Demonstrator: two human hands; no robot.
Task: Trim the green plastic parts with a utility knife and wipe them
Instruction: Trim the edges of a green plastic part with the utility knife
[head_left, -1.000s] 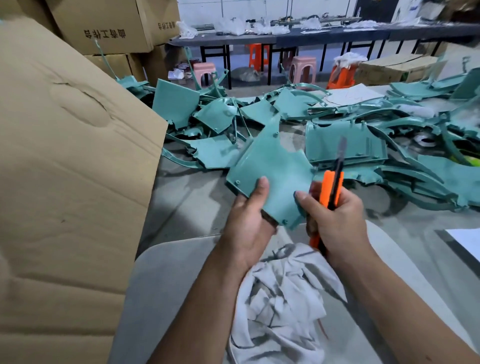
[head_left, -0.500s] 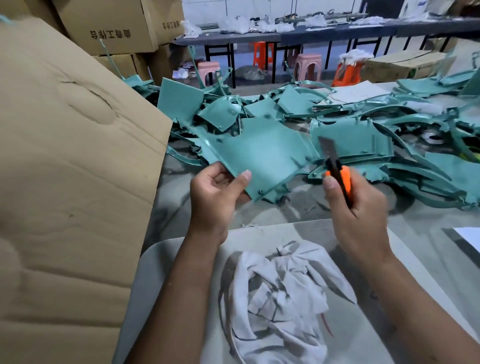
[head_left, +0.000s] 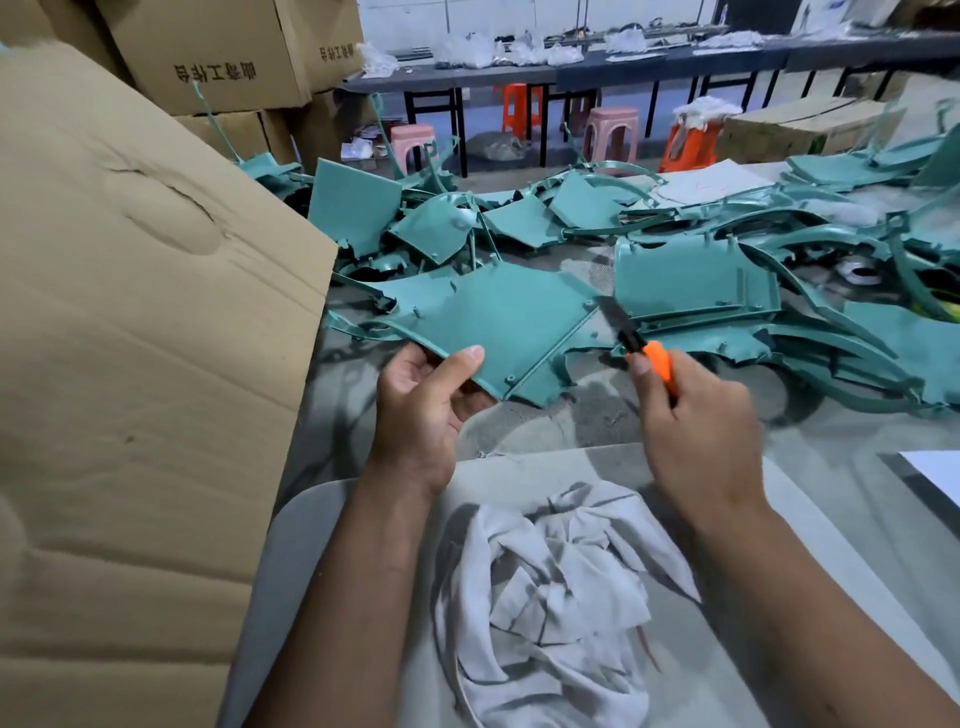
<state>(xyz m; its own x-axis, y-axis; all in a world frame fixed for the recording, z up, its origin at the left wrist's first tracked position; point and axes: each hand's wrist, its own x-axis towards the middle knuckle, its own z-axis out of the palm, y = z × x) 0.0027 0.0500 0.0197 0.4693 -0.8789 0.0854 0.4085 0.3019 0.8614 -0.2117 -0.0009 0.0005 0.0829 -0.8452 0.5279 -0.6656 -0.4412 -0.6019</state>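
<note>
A tall cardboard sheet (head_left: 130, 364) walls off the left. The left hand (head_left: 423, 402) pinches a green plastic part (head_left: 498, 317) above the worktop (head_left: 831, 467); the right hand (head_left: 696, 426) grips an orange utility knife (head_left: 636, 343), blade at the part's right edge. A crumpled rag (head_left: 550, 597) lies below, more green parts (head_left: 696, 280) piled behind.

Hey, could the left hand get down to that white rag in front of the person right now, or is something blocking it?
Probably not at once. The left hand is pinching the green plastic part, so it is occupied. The path itself looks free: the rag lies uncovered just below both hands, with nothing between.
</note>
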